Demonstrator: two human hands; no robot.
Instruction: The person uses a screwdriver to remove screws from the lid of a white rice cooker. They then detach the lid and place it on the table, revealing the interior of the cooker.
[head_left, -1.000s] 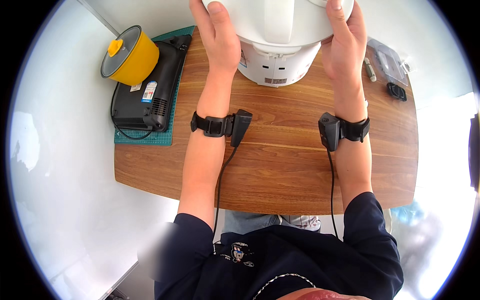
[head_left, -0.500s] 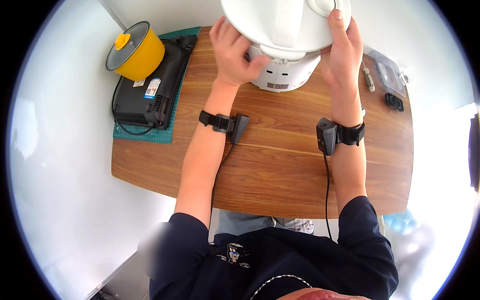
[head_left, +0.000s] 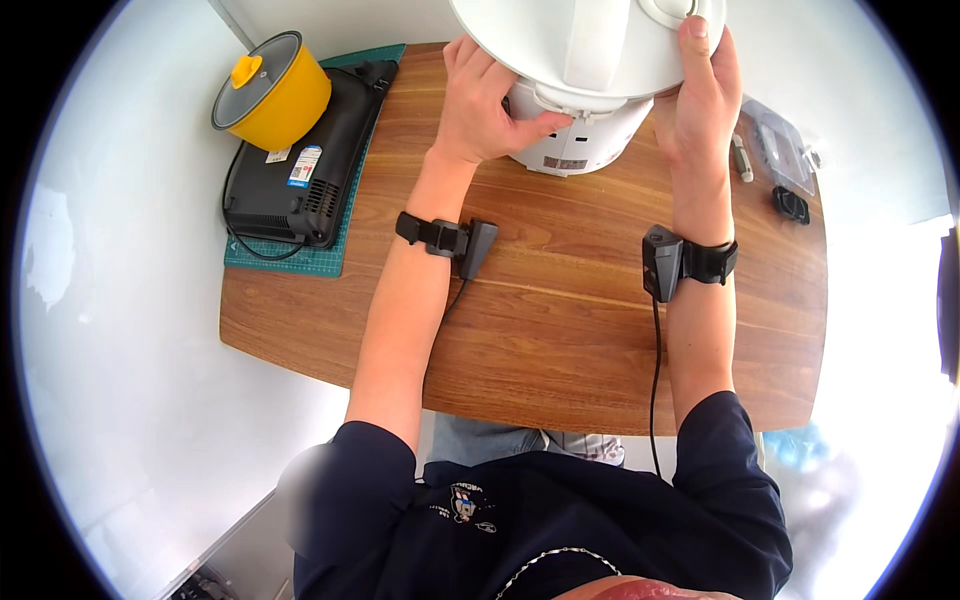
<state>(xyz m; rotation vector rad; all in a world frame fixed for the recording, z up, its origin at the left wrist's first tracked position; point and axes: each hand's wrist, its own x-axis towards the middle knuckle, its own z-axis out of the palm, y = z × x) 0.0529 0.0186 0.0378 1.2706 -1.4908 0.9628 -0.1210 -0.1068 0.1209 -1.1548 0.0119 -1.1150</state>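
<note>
A white round appliance that looks like a rice cooker (head_left: pixel 590 143) stands at the far edge of view, its top cut off. Its broad pale lid (head_left: pixel 520 50) has a raised strip across it and hides much of the body. My left hand (head_left: pixel 482 105) grips the left side, thumb reaching along the front just below the lid's rim and fingers around the side. On the right, my right hand (head_left: pixel 700 105) clasps the cooker, thumb up on the lid's edge; its other fingers are partly hidden. Both wrists carry black strapped devices with cables.
At left, a yellow pot (head_left: pixel 292 108) with a glass lid rests on a black appliance (head_left: pixel 285 200) over a green cutting mat (head_left: pixel 330 262). Toward the right edge lie a small grey-white tool (head_left: pixel 741 158), a clear plastic tray (head_left: pixel 782 150) and a black part (head_left: pixel 790 205).
The cooker and lid have shifted slightly right and away. My left thumb has slid right along the front below the rim; my right hand keeps its hold.
</note>
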